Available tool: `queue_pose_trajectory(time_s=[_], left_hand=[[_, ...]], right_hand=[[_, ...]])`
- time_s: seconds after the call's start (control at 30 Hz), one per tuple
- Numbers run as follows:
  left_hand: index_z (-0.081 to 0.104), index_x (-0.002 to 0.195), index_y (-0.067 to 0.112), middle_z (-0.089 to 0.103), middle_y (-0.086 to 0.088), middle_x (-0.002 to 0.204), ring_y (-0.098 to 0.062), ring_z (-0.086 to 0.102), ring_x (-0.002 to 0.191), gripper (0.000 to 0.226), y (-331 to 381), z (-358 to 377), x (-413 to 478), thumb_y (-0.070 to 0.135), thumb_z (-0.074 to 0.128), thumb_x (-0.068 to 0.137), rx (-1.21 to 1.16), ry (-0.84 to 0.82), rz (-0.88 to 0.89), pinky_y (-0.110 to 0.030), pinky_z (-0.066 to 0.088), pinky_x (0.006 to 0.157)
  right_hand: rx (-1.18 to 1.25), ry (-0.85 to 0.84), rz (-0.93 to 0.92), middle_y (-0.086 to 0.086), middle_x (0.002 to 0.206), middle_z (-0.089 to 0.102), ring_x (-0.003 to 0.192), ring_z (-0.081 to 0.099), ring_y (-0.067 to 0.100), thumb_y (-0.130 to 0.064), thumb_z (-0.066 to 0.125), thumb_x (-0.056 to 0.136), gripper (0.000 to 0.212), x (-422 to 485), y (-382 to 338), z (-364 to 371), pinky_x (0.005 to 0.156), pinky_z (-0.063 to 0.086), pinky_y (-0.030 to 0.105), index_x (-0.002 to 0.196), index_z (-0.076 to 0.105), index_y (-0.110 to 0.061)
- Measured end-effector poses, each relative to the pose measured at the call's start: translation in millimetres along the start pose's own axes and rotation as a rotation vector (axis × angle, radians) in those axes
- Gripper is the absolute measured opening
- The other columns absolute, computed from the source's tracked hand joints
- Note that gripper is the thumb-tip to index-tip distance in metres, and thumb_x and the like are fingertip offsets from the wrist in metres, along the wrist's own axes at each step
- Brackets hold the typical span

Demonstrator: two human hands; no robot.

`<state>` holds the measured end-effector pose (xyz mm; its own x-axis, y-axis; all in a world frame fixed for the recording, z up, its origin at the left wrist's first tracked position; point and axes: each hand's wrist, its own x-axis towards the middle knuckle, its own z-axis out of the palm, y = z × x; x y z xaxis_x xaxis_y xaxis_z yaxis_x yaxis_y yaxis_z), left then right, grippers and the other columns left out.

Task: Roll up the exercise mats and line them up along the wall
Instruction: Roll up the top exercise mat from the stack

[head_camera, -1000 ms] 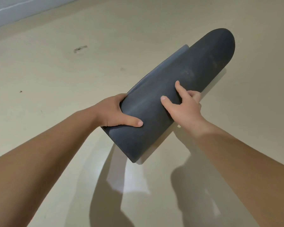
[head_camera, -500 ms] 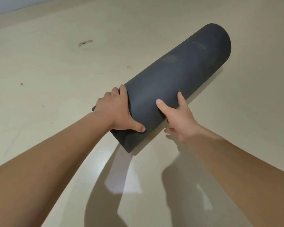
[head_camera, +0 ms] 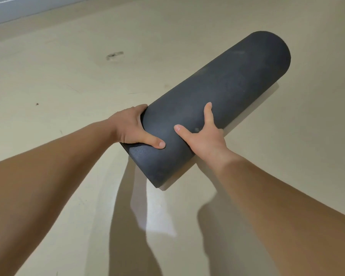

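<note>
One mat (head_camera: pixel 227 86): dark grey, matte, grainy foam, rolled into a cylinder, lying diagonally on the smooth beige floor (head_camera: pixel 68 86). Two hands at its near end. My left hand (head_camera: pixel 127 126) wraps fingers (head_camera: pixel 141 107) round its left side, thumb on top. My right hand (head_camera: pixel 203 140) grasps the right side, thumb and forefinger spread.

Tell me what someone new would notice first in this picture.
A dark grey rolled mat stretches diagonally across mid-frame over the pale floor. Both hands grip its near end, the left hand on its left side, the right hand on its right.
</note>
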<state>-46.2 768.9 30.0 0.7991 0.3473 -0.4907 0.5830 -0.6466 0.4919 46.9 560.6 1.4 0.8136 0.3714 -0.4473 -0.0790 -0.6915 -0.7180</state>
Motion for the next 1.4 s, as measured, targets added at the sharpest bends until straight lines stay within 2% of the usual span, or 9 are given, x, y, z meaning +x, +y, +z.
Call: queue_pose_trajectory(time_s=[0.17,0.33,0.47,0.67,0.83,0.97,1.07,1.13,1.4], left_hand=[[0.033,0.142,0.032,0.055,0.002,0.118,-0.027,0.057,0.113,0.131,20,5,-11,0.093,0.075,0.034,0.439,0.042,-0.083,-0.043,0.054,0.085],[-0.019,0.161,0.031,0.034,-0.013,0.148,-0.034,0.036,0.142,0.172,23,39,-26,0.094,0.074,0.031,0.547,0.065,-0.051,-0.049,0.050,0.099],[-0.011,0.160,0.042,0.039,-0.009,0.139,-0.032,0.040,0.135,0.168,12,27,-20,0.095,0.073,0.024,0.430,0.092,-0.045,-0.055,0.046,0.105],[0.003,0.155,0.048,0.050,-0.006,0.117,-0.030,0.062,0.099,0.151,14,17,-22,0.083,0.083,0.031,0.354,0.079,-0.035,-0.044,0.059,0.088],[0.017,0.153,0.045,0.064,0.006,0.108,-0.021,0.066,0.092,0.140,12,9,-15,0.074,0.088,0.035,0.263,0.064,-0.002,-0.038,0.058,0.084],[0.033,0.147,0.051,0.066,0.021,0.119,-0.012,0.069,0.107,0.126,-5,-13,-4,0.053,0.102,0.042,-0.034,-0.070,-0.002,-0.036,0.061,0.088],[0.045,0.140,0.048,0.070,0.021,0.119,-0.005,0.073,0.103,0.110,-18,-34,5,0.032,0.107,0.051,-0.200,-0.157,-0.011,-0.033,0.064,0.079],[0.049,0.138,0.047,0.071,0.019,0.121,-0.008,0.074,0.106,0.107,-22,-40,10,0.037,0.106,0.049,-0.189,-0.173,-0.013,-0.037,0.065,0.082],[0.038,0.135,0.040,0.054,0.004,0.114,-0.023,0.064,0.099,0.121,-4,-16,-5,0.088,0.079,0.031,0.336,0.027,-0.032,-0.043,0.060,0.086]], right_hand=[[-0.034,0.034,0.008,-0.006,0.108,0.050,0.125,0.055,0.023,-0.079,0.072,0.077,0.116,4,1,2,0.110,0.049,0.051,0.157,-0.010,-0.060],[0.041,0.012,-0.018,-0.002,0.130,0.055,0.130,0.055,0.024,-0.083,0.070,0.065,0.117,6,4,2,0.114,0.046,0.053,0.153,-0.005,-0.067],[0.187,0.028,-0.067,-0.014,0.154,0.047,0.135,0.056,0.019,-0.078,0.068,0.064,0.107,-11,24,11,0.114,0.048,0.050,0.151,0.005,-0.071],[0.293,0.000,-0.096,-0.038,0.148,0.042,0.130,0.057,0.003,-0.054,0.075,0.089,0.100,-26,33,24,0.113,0.049,0.038,0.159,0.004,-0.062],[0.109,0.035,-0.183,-0.026,0.159,0.039,0.140,0.049,0.012,-0.061,0.063,0.096,0.094,-24,22,23,0.117,0.043,0.041,0.162,-0.003,-0.055],[-0.124,-0.003,-0.192,0.010,0.146,0.048,0.128,0.056,0.030,-0.074,0.061,0.090,0.097,-20,-1,23,0.110,0.049,0.047,0.160,-0.005,-0.058],[-0.306,0.023,-0.237,0.021,0.171,-0.013,0.157,0.012,0.044,-0.077,0.061,0.089,0.095,-16,-28,29,0.116,0.044,0.049,0.161,0.002,-0.057],[-0.309,0.029,-0.250,0.015,0.170,-0.027,0.160,-0.004,0.042,-0.078,0.067,0.084,0.099,-8,-37,30,0.115,0.043,0.050,0.161,0.010,-0.057],[-0.377,0.045,-0.249,0.016,0.172,-0.015,0.160,0.006,0.043,-0.083,0.069,0.077,0.101,2,-35,33,0.115,0.045,0.050,0.160,0.017,-0.057]])
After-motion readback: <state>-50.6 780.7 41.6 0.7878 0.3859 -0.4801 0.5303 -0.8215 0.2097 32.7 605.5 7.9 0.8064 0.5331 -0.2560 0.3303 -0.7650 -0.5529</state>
